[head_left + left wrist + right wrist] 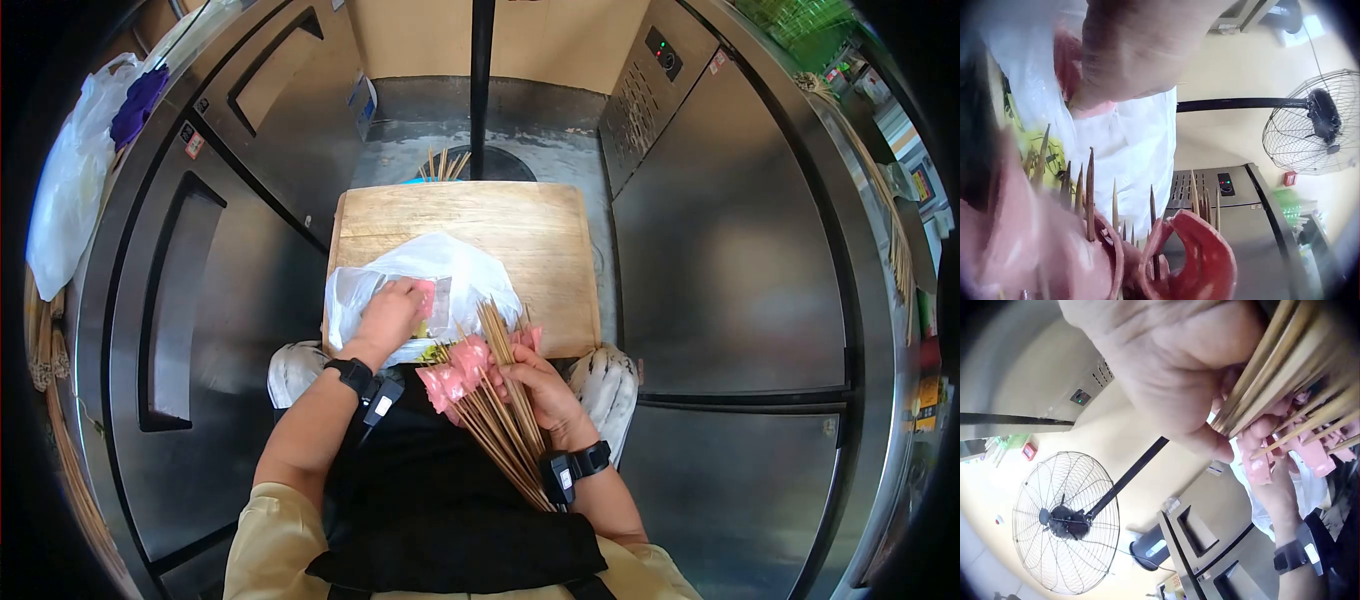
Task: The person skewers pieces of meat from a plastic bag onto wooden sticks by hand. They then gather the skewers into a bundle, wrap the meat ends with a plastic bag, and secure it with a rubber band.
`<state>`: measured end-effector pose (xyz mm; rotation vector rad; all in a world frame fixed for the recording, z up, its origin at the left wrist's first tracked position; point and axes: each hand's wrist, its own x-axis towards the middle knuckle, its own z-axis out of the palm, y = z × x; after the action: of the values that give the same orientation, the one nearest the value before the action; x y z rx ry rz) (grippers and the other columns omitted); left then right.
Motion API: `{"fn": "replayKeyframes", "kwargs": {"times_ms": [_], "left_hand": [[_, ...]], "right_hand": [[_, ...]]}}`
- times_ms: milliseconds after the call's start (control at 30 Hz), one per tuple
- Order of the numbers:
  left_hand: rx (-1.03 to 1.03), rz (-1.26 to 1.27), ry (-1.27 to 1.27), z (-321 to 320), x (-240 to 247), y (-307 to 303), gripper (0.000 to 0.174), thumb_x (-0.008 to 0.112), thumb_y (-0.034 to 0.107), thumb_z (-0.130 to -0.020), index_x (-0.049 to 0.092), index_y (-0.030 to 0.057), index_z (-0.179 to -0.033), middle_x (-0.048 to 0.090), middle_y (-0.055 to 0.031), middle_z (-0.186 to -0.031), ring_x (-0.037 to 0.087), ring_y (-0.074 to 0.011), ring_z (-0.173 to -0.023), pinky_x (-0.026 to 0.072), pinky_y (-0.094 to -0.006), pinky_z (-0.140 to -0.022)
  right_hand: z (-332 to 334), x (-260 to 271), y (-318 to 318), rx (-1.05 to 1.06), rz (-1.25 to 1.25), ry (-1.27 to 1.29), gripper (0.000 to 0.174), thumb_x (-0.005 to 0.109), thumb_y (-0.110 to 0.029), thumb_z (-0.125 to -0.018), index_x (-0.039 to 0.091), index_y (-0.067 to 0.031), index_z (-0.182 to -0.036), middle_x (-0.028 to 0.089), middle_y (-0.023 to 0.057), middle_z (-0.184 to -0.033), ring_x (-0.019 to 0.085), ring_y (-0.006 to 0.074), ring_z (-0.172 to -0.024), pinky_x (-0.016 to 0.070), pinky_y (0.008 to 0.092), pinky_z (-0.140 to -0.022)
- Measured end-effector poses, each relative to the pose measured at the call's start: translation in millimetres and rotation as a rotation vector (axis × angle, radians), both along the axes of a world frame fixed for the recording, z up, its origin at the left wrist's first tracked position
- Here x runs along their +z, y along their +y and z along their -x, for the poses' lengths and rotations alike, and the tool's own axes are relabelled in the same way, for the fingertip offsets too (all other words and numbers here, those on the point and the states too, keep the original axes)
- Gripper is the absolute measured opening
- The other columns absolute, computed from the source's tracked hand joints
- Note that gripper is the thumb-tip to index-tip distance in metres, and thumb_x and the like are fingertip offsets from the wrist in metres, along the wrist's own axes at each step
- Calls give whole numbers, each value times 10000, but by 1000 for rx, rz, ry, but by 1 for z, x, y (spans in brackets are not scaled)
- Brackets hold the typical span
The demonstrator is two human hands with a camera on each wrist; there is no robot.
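My left hand (390,318) reaches over a white plastic bag (468,268), its fingers curled at a pink meat slice (426,298) in the bag's opening. In the left wrist view, pink meat also shows beside that hand's fingers. My right hand (550,392) grips a bundle of bamboo skewers (508,435) slanting over the lap. Folded pink meat slices (462,370) are threaded near the upper ends of several skewers. Pointed tips (1090,181) poke past the folded meat in the left wrist view. Yellow-green printing shows on the bag there.
Beneath the bag is a wooden board (540,225) close to the lap. More skewers (443,166) stand behind its far edge. Steel cabinets (730,230) flank both sides, and a black pole (482,90) rises beyond, carrying a wire-caged fan (1066,522).
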<state>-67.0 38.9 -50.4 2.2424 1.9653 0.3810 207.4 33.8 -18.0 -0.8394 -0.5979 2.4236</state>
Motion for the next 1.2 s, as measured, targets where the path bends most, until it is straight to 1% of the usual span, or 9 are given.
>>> {"fn": "replayKeyframes", "kwargs": {"times_ms": [200,300,400,500,600,900,1000,1100,1200], "left_hand": [[-67,-18,90,0,-3,-4,131,615,110,-773,626,31,-877,626,-151,-967,578,-349,-875,484,-419,-741],[108,-85,-165,-5,10,-1,130,569,78,-791,615,32,-904,624,-122,-884,602,-250,-845,489,-360,-758],[356,-20,-789,-8,24,-1,89,542,43,-814,569,55,-897,568,-59,-711,569,-138,-696,468,-295,-640],[227,-53,-1280,1,5,2,53,541,56,-862,511,90,-890,492,-1,-628,469,-50,-564,390,-232,-490],[352,180,-1571,-22,44,-3,54,530,99,-910,480,107,-892,498,33,-633,381,-26,-456,298,-204,-399],[314,168,-1323,-35,44,5,46,531,122,-935,505,87,-920,543,28,-629,405,-29,-442,294,-199,-395],[245,108,-1260,-35,45,6,38,540,85,-924,506,68,-924,575,18,-647,442,-31,-479,342,-199,-439],[300,268,-1195,-48,83,-4,41,548,55,-913,509,51,-928,591,16,-668,473,-26,-543,384,-194,-493],[235,243,-1156,-50,61,-12,52,544,46,-913,527,41,-962,614,0,-704,520,-31,-600,409,-194,-511]], "right_hand": [[3,3,0,-6,8,-25,223,596,-22,-839,562,-13,-1059,622,51,-893,610,114,-756,513,223,-672],[2,-2,0,16,-45,-43,222,623,-39,-837,556,-21,-1049,616,41,-905,596,99,-738,499,217,-644],[3,-5,0,33,-70,-57,236,651,-43,-829,552,-33,-1043,605,24,-891,587,86,-720,489,201,-622],[4,0,1,66,-89,-45,242,669,-43,-821,549,-43,-1032,586,3,-862,569,71,-685,470,185,-592],[5,2,1,79,-136,-43,233,668,-36,-820,552,-46,-1022,573,-9,-820,539,59,-641,444,173,-562],[6,1,1,108,-185,-72,236,662,-27,-818,552,-39,-1027,568,-11,-775,497,44,-589,398,164,-517],[7,-2,1,114,-190,-90,240,666,-26,-814,551,-38,-1025,569,-12,-774,497,45,-586,396,166,-514],[7,-2,0,107,-196,-112,243,670,-26,-811,552,-37,-1023,571,-11,-766,497,46,-581,395,168,-512],[8,-2,0,105,-200,-108,242,670,-24,-809,554,-37,-1020,573,-10,-761,497,46,-577,395,169,-512]]}}
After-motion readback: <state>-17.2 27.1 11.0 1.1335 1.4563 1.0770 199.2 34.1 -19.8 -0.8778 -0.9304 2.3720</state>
